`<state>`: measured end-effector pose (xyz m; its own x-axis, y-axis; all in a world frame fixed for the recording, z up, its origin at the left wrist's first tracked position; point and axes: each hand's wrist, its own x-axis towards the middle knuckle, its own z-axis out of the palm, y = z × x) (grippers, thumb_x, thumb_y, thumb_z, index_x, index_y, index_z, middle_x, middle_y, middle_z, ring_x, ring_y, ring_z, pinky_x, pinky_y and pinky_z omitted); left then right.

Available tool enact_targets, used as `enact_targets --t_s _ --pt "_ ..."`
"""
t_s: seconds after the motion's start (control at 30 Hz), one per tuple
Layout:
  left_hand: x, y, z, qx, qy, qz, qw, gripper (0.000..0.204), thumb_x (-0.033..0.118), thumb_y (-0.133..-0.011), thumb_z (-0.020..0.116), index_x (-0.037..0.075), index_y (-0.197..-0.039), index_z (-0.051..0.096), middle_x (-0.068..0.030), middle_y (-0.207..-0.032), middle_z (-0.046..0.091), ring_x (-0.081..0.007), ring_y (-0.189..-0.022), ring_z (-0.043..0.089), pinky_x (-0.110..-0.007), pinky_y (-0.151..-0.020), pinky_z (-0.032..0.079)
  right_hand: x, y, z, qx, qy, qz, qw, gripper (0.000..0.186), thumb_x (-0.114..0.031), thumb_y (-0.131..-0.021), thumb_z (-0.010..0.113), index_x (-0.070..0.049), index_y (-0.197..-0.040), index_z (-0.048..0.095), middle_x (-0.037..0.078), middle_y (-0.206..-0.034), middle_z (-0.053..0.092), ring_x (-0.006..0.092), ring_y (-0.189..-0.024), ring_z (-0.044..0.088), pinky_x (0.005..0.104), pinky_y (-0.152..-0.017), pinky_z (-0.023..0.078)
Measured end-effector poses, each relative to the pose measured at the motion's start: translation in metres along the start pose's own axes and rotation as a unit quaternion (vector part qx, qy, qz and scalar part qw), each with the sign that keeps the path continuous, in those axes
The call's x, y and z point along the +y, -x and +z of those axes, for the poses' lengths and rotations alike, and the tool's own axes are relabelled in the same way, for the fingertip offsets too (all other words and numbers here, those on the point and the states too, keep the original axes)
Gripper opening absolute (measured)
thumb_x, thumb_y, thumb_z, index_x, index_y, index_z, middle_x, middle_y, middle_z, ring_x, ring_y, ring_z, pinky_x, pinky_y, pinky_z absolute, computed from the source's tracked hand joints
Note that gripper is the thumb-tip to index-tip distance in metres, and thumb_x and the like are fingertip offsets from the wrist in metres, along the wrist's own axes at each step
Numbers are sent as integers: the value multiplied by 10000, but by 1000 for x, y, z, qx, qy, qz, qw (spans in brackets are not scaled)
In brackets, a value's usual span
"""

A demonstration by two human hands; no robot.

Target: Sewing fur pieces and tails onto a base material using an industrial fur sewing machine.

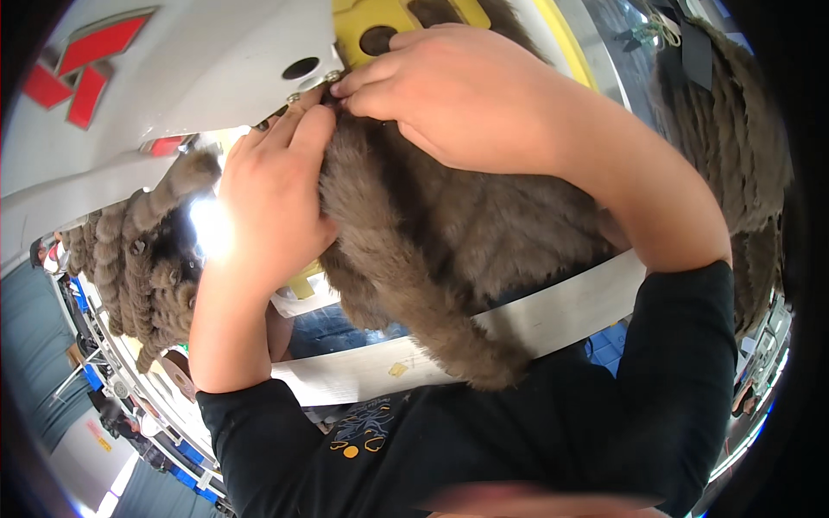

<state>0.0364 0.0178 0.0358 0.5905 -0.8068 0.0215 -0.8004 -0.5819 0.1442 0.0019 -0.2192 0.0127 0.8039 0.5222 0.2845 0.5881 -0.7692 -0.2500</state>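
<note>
A brown fur piece (509,229) lies under the head of a white sewing machine (216,78), and a long fur strip (406,276) runs from it toward me over the table edge. My left hand (281,186) presses its closed fingers on the strip's upper end, right beside the machine's metal parts (313,85). From the right, my right hand (471,95) reaches across and pinches the fur's edge, thumb and fingertips close to those same parts. The exact spot where the fur meets the machine is mostly hidden by my fingers.
A yellow plate (363,22) with round holes sits behind my hands. The pale table edge (570,306) crosses in front of me. Ruffled brown fur pieces hang or lie at the left (134,259) and right (730,147). A bright lamp (205,226) glows beside my left wrist.
</note>
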Motion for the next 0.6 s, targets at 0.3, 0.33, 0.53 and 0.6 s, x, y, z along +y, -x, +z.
enact_targets --t_s 0.3,0.33,0.53,0.6 --pt "0 -4 -1 -4 5 8 1000 760 -48 -577 768 -6 -1307 560 -216 -1436 626 -400 -1256 629 -461 -975 514 1 -1 -3 -65 -22 41 997 320 -64 -898 629 -58 -1183 774 70 -1264 762 313 -1121 706 421 -1003 564" --pt "0 -4 -1 -6 -2 8 1000 758 -47 -577 766 -5 -1305 561 -218 -1441 624 -404 -1251 629 -465 -978 517 1 -1 -3 -63 -33 42 997 320 -64 -897 628 -56 -1182 773 71 -1265 761 312 -1123 706 421 -1002 566" --pt "4 -2 -4 -12 -4 8 1000 706 -43 -570 755 12 -1249 573 -220 -1452 617 -416 -1197 641 -483 -980 533 0 3 -2 -41 -24 21 999 241 -65 -902 617 -50 -1085 772 112 -1112 769 325 -1020 732 430 -890 598" --pt "6 -1 -5 -14 -5 9 1000 689 -43 -565 754 17 -1229 577 -217 -1457 614 -418 -1167 647 -484 -976 538 0 5 0 -12 -21 0 1000 185 -72 -915 608 -51 -999 772 146 -960 777 337 -918 757 439 -795 622"
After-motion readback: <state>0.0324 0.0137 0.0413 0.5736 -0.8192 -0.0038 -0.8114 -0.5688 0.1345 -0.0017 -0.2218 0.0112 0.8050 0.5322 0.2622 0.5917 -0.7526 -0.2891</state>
